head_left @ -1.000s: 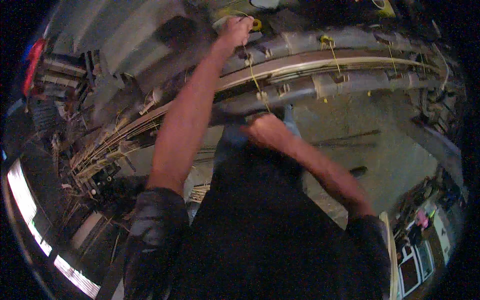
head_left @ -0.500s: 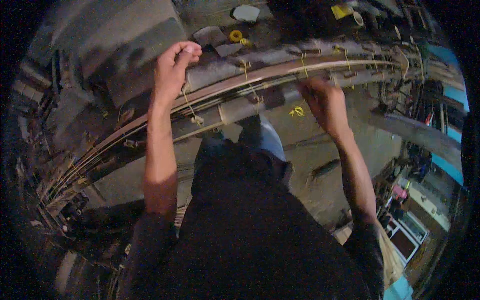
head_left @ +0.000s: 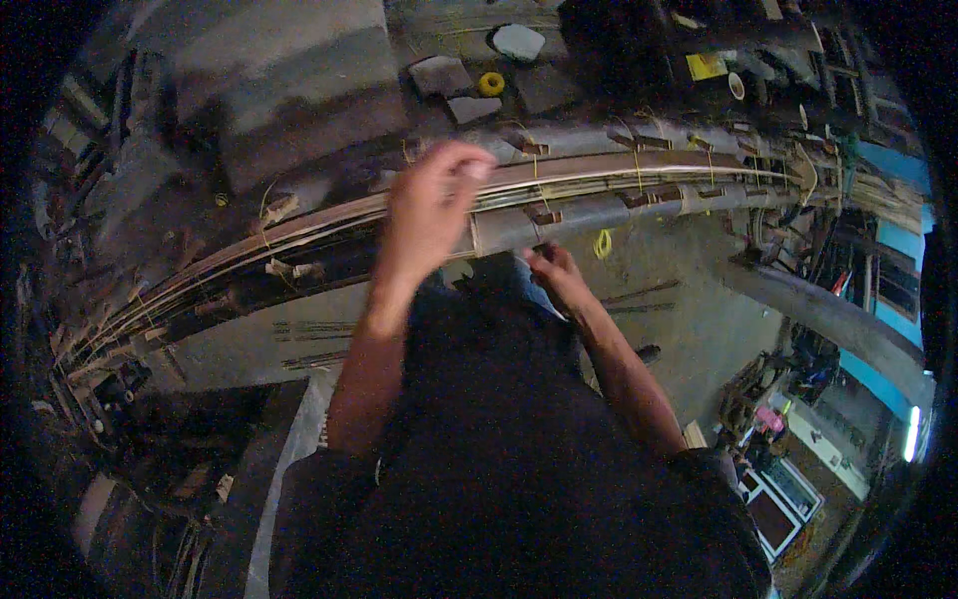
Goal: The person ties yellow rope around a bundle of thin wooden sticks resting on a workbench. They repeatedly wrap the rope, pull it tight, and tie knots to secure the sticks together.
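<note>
I've got a pale slab (head_left: 519,42) up top, yellow sheet (head_left: 707,66) beside a whitish oval piece (head_left: 736,87), glowing light (head_left: 912,433) far right!

Our left hand (head_left: 429,205), slightly blurred, is raised farther forward than our right hand (head_left: 561,278), its fingers curled toward the thumb. Our right hand sits nearer our body, fingers bent, its bare forearm (head_left: 631,371) angled inward toward our middle.

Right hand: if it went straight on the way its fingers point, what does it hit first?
Most likely the near grey pole, just beyond the fingertips of the right hand in this view. Depth is unclear, so it might pass over or under instead.
</note>
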The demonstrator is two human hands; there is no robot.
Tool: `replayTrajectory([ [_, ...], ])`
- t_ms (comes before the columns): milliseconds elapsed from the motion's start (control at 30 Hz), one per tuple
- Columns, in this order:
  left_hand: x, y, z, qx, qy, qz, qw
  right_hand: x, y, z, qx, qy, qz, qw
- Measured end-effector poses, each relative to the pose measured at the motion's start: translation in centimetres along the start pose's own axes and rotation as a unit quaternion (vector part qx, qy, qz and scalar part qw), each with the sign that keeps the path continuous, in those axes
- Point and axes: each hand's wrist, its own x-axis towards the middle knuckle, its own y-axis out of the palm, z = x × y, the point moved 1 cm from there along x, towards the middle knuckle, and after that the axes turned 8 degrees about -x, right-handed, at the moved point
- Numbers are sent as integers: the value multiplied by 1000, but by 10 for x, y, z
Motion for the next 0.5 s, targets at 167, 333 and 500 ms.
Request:
replayTrajectory([
  [167,-11,60,29,312,52,64,947,-83,-10,169,-535,-345,39,770],
  [333,0,81,62,403,16,19,915,-11,99,257,-572,-626,126,515],
  [500,13,87,56,386,115,-4,915,98,30,275,-721,-336,121,594],
])
